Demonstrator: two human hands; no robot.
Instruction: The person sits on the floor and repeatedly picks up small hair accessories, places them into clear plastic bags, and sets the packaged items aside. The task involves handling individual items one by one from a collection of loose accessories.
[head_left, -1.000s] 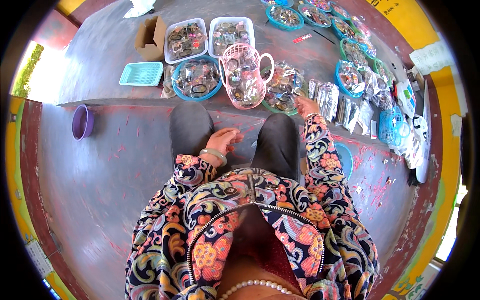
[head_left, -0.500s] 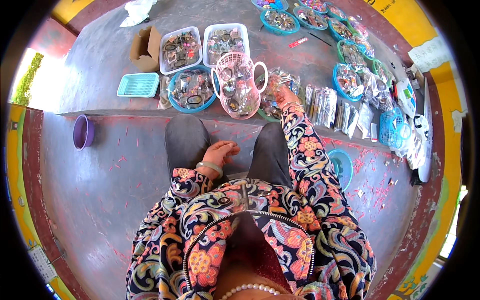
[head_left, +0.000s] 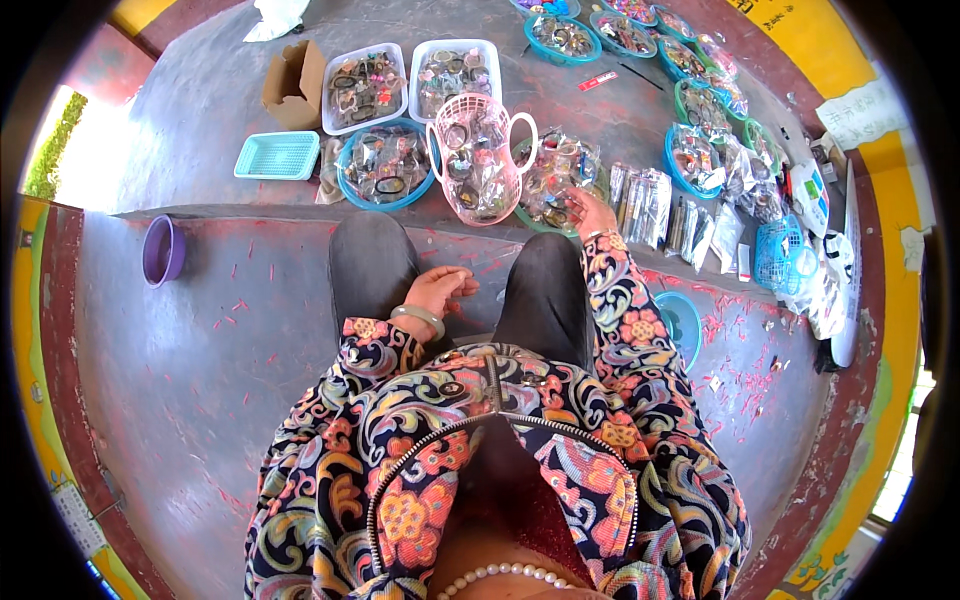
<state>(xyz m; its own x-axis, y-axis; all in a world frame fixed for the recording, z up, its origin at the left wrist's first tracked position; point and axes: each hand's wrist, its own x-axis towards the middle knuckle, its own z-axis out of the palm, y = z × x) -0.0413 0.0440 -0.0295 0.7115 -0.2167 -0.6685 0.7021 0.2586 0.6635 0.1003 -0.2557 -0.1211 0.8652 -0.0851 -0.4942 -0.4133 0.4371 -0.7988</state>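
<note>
My right hand (head_left: 592, 213) is at the right edge of a green basket (head_left: 560, 228) filled with small clear packets (head_left: 556, 168). Its fingers are bent together against the packets; what they hold, if anything, is too small to tell. Over my lap, my left hand (head_left: 440, 290) hangs with loosely bent fingers, slightly apart, and nothing in it. A pink two-handled basket (head_left: 479, 213) with bagged hair ties stands in front of me. To its left is a blue round basket (head_left: 352, 196) of similar packets.
White trays (head_left: 399, 120) of packets and a cardboard box (head_left: 293, 88) sit farther back on the ledge. Rows of clear-wrapped packs (head_left: 640, 205) lie at right. On the lower floor are a purple tub (head_left: 164, 250) and a teal basin (head_left: 680, 325).
My right hand has drawn back toward me and slightly right, from over the packets to the basket's edge. My left hand has barely moved; its fingers look a little looser.
</note>
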